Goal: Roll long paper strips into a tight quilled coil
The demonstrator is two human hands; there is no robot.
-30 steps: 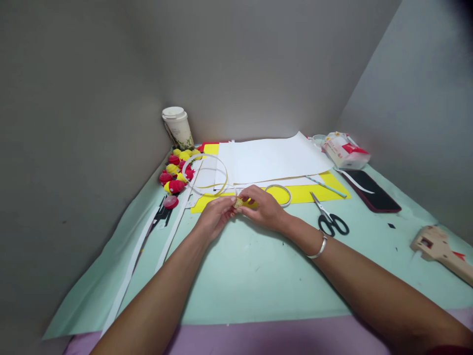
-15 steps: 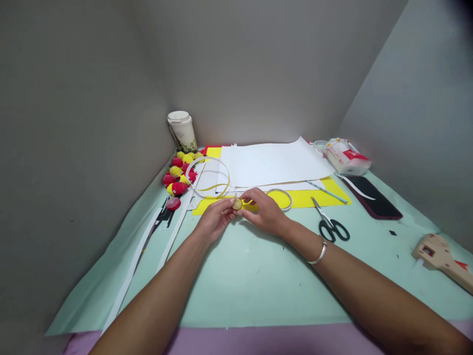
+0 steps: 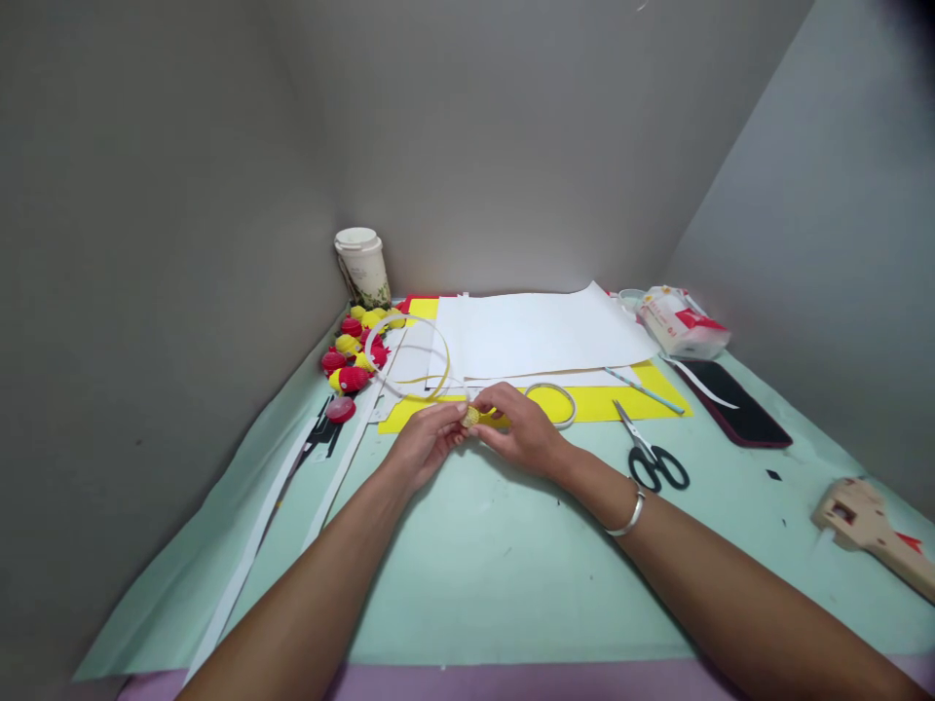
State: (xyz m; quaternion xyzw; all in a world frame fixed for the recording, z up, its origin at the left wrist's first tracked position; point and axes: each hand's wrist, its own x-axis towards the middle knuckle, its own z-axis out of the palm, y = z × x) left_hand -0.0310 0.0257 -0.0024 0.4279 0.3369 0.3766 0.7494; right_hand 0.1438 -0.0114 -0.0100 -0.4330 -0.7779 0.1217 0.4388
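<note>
Between my two hands is a small round coil of yellow paper strip (image 3: 471, 417), seen flat side on. My left hand (image 3: 430, 438) pinches it from the left with thumb and fingers. From the other side my right hand (image 3: 517, 424), below a silver bangle (image 3: 629, 513), grips its edge with thumb and forefinger. A long loose loop of white and yellow paper strip (image 3: 447, 360) curls up to the left from the coil. Just beyond my right hand lies a ring of rolled strip (image 3: 570, 409) on yellow paper (image 3: 606, 403).
Black-handled scissors (image 3: 647, 450), a phone (image 3: 737, 404) and a glue gun (image 3: 866, 521) lie to the right. White sheets (image 3: 547, 336) and a tissue pack (image 3: 683, 321) are behind. Red and yellow paper pieces (image 3: 351, 378), a cup (image 3: 365, 268) and long white strips (image 3: 343, 477) are left.
Both hands keep hold of the coil, which has turned slightly. The loose loop has shifted a little to the left. The whole view has tilted slightly, so things sit lower.
</note>
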